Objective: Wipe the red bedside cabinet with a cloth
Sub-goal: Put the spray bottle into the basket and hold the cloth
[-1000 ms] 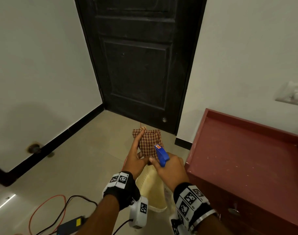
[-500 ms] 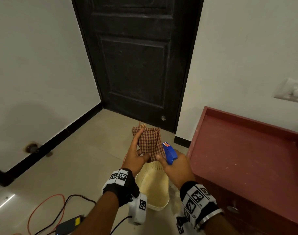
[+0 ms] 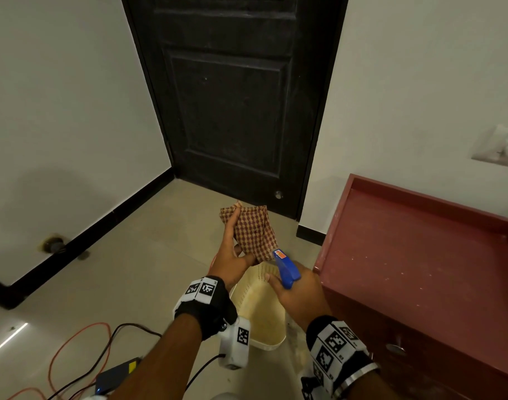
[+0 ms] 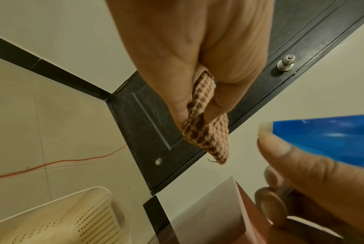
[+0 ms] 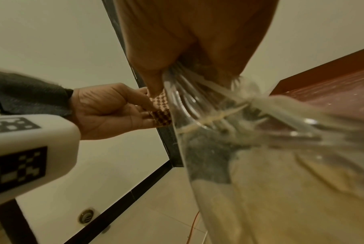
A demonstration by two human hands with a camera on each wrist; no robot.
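Note:
My left hand (image 3: 232, 249) holds a folded red-and-tan checked cloth (image 3: 254, 232) upright in the air, thumb pinching its lower edge; the cloth (image 4: 208, 132) shows pinched between thumb and fingers in the left wrist view. My right hand (image 3: 296, 293) grips a spray bottle with a blue trigger head (image 3: 286, 268), nozzle pointing at the cloth from close by. The clear bottle body (image 5: 229, 132) hangs below that hand. The red bedside cabinet (image 3: 414, 255) stands at the right, its top dotted with pale specks.
A cream perforated plastic basket (image 3: 261, 307) sits on the tiled floor under my hands. A black door (image 3: 235, 105) is straight ahead. Orange and black cables (image 3: 82, 350) and a dark adapter (image 3: 117, 373) lie on the floor at lower left. A wall switch plate (image 3: 501, 148) is above the cabinet.
The spray bottle and my right hand have shifted slightly right, toward the cabinet's corner. The left hand keeps holding the cloth up in about the same place.

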